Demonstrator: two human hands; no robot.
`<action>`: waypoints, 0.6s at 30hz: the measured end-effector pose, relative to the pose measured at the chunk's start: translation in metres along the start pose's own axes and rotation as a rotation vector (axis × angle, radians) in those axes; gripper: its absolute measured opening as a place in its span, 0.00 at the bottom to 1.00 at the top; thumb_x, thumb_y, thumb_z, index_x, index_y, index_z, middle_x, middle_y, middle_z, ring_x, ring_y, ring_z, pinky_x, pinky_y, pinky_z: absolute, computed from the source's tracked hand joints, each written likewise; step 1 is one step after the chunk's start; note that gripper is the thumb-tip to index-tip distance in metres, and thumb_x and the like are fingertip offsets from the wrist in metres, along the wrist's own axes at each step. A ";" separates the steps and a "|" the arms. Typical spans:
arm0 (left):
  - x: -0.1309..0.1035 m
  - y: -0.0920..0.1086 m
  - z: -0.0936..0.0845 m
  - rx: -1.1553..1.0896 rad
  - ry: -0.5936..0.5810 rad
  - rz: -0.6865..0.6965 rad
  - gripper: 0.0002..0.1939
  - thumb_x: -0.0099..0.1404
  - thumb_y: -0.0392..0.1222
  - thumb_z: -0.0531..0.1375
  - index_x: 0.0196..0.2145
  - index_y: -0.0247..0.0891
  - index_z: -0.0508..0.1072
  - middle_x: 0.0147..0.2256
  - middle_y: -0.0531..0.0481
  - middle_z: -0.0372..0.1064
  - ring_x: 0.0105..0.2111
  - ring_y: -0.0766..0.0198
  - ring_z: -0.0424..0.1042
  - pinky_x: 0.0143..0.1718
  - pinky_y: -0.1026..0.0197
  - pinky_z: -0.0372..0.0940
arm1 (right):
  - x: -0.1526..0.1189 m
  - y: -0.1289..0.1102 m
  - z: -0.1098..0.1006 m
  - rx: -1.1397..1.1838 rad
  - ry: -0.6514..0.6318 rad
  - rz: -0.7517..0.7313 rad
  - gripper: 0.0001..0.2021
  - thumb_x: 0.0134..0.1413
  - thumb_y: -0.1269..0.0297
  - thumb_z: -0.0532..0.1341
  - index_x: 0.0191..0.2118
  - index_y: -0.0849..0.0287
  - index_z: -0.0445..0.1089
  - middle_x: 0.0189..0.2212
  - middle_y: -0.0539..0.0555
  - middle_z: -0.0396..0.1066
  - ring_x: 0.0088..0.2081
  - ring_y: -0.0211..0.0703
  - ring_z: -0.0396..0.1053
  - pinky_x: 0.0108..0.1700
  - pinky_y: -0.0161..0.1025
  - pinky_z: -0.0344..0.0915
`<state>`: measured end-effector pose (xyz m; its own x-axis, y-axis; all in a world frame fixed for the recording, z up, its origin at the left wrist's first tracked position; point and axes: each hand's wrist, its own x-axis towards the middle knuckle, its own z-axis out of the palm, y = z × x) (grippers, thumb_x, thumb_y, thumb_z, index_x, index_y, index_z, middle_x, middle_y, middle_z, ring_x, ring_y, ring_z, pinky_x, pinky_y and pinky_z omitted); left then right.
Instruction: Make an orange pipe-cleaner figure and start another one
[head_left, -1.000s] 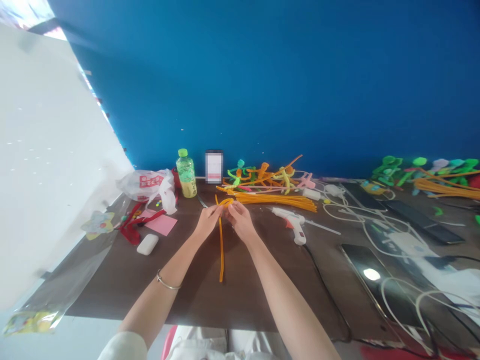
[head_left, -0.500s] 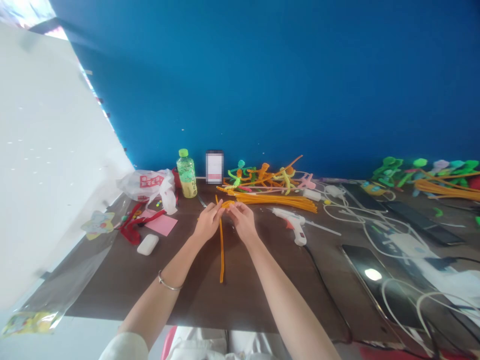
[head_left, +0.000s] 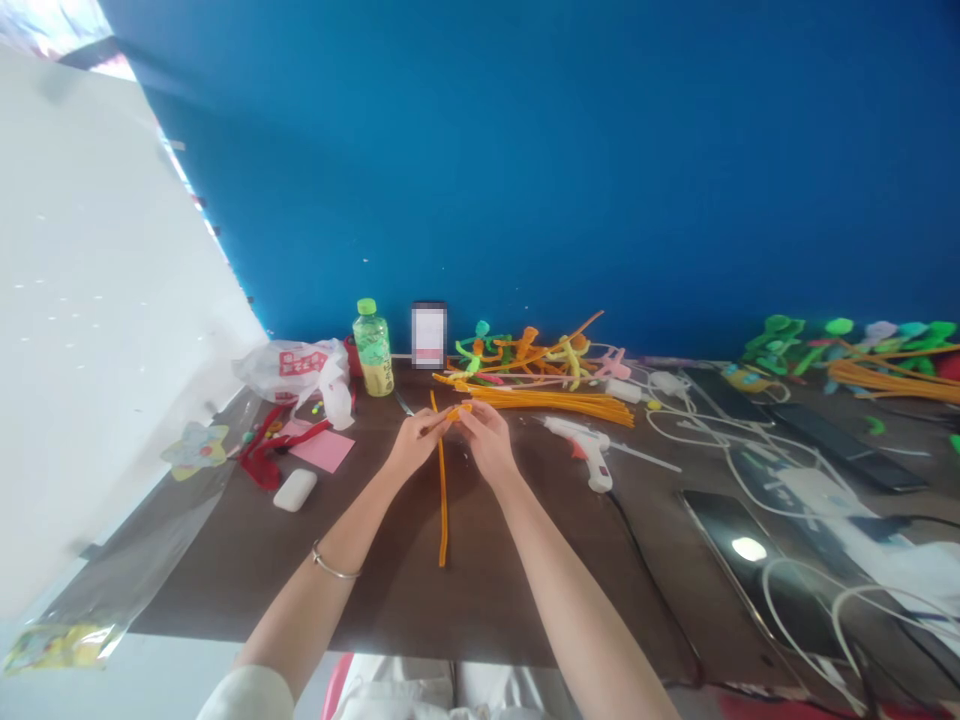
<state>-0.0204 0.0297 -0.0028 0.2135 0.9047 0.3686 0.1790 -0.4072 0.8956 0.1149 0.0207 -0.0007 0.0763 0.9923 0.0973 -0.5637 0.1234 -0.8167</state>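
Observation:
My left hand (head_left: 417,441) and my right hand (head_left: 486,440) meet over the middle of the table, fingertips pinched together on a small coiled piece of orange pipe cleaner (head_left: 459,411). The fingers hide part of it. Beneath my hands a straight orange pipe cleaner (head_left: 443,510) lies lengthwise on the dark tabletop, its upper part passing behind my left fingers. Just beyond my right hand is a bundle of orange pipe cleaners (head_left: 555,402). A white glue gun (head_left: 589,445) rests to the right of my right hand.
Pipe-cleaner figures (head_left: 525,345) and a phone (head_left: 429,335) with a blurred screen are at the back. At left are a drink bottle (head_left: 373,350), plastic bag (head_left: 289,368), pink paper (head_left: 330,450) and white case (head_left: 295,490). A large phone (head_left: 757,560) and white cables (head_left: 780,510) lie at right.
My fingers have shifted slightly around the orange coil, which now looks more compact. My left forearm has moved a little to the left. The things on the table have stayed put.

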 end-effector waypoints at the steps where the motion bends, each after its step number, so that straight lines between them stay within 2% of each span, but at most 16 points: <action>1: 0.001 0.000 -0.001 -0.062 -0.007 -0.050 0.16 0.55 0.46 0.59 0.40 0.37 0.75 0.26 0.50 0.64 0.26 0.68 0.60 0.29 0.64 0.55 | 0.000 0.000 0.000 0.000 0.002 -0.001 0.12 0.34 0.66 0.68 0.30 0.56 0.71 0.28 0.48 0.71 0.30 0.35 0.68 0.37 0.36 0.67; 4: 0.003 0.001 -0.003 -0.305 -0.041 -0.248 0.13 0.51 0.46 0.62 0.31 0.33 0.77 0.23 0.51 0.63 0.23 0.71 0.57 0.26 0.65 0.54 | 0.002 0.000 -0.001 0.009 0.018 -0.005 0.11 0.34 0.65 0.68 0.29 0.57 0.71 0.27 0.48 0.71 0.28 0.34 0.68 0.37 0.36 0.66; 7: 0.003 0.002 -0.005 -0.650 -0.094 -0.418 0.10 0.49 0.42 0.64 0.23 0.30 0.73 0.20 0.53 0.58 0.19 0.75 0.53 0.22 0.67 0.51 | 0.005 0.001 -0.004 0.016 0.028 0.009 0.10 0.37 0.60 0.66 0.29 0.57 0.71 0.27 0.50 0.71 0.28 0.36 0.68 0.37 0.37 0.66; 10: 0.005 0.002 -0.009 -0.956 -0.049 -0.499 0.07 0.52 0.37 0.62 0.23 0.29 0.70 0.21 0.53 0.56 0.19 0.77 0.52 0.19 0.70 0.52 | 0.007 0.005 -0.008 -0.124 0.083 0.016 0.12 0.40 0.55 0.63 0.29 0.58 0.70 0.26 0.51 0.70 0.27 0.37 0.67 0.34 0.39 0.65; 12: 0.006 0.001 -0.012 -1.109 0.031 -0.535 0.04 0.55 0.34 0.59 0.28 0.29 0.70 0.22 0.53 0.55 0.18 0.78 0.52 0.19 0.72 0.54 | 0.005 0.009 -0.007 -0.409 0.114 -0.025 0.13 0.41 0.53 0.60 0.27 0.58 0.69 0.24 0.51 0.69 0.25 0.38 0.66 0.32 0.39 0.63; 14: 0.007 0.000 -0.016 -1.230 0.091 -0.559 0.06 0.60 0.33 0.55 0.33 0.29 0.70 0.23 0.53 0.55 0.19 0.78 0.53 0.20 0.73 0.55 | 0.000 0.015 -0.003 -0.803 0.097 -0.124 0.13 0.42 0.52 0.59 0.24 0.58 0.68 0.24 0.52 0.68 0.27 0.40 0.65 0.32 0.39 0.62; 16: 0.007 0.000 -0.019 -1.305 0.110 -0.564 0.09 0.62 0.33 0.51 0.36 0.29 0.69 0.23 0.54 0.53 0.18 0.78 0.53 0.20 0.74 0.56 | -0.007 0.021 0.002 -1.159 0.046 -0.224 0.11 0.43 0.54 0.60 0.23 0.57 0.67 0.27 0.53 0.67 0.31 0.42 0.65 0.34 0.39 0.61; 18: 0.007 0.001 -0.022 -1.340 0.090 -0.572 0.10 0.64 0.34 0.49 0.37 0.29 0.69 0.23 0.54 0.53 0.18 0.78 0.52 0.19 0.74 0.57 | -0.012 0.025 0.005 -1.398 0.004 -0.246 0.09 0.43 0.58 0.60 0.22 0.57 0.66 0.28 0.54 0.66 0.32 0.43 0.65 0.34 0.38 0.61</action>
<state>-0.0393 0.0386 0.0063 0.3533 0.9248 -0.1409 -0.8042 0.3772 0.4593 0.0955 0.0123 -0.0193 0.0553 0.9468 0.3171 0.7291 0.1787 -0.6607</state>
